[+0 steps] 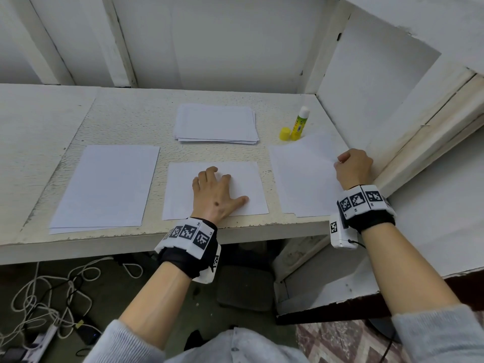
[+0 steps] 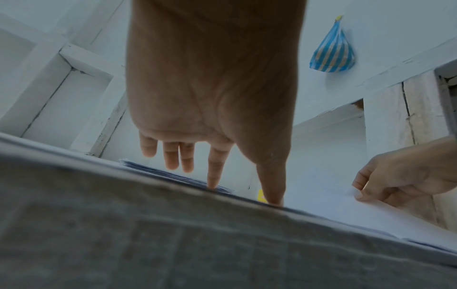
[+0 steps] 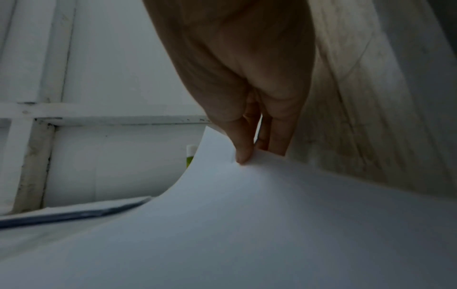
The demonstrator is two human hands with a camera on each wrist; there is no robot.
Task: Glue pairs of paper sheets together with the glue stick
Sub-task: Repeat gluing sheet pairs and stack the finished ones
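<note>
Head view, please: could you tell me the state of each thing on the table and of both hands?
Glue stick: upright, uncapped.
Yellow cap: off, beside the stick.
Middle sheet: flat, pressed by left hand.
Right sheet: edge lifted, pinched by right hand.
Back stack: untouched.
Left sheets: flat.

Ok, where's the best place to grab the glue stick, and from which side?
Grip the glue stick round its yellow-green barrel, coming from above and the front. It stands upright with the cap off beside it, so keep clear of the exposed white tip.
</note>
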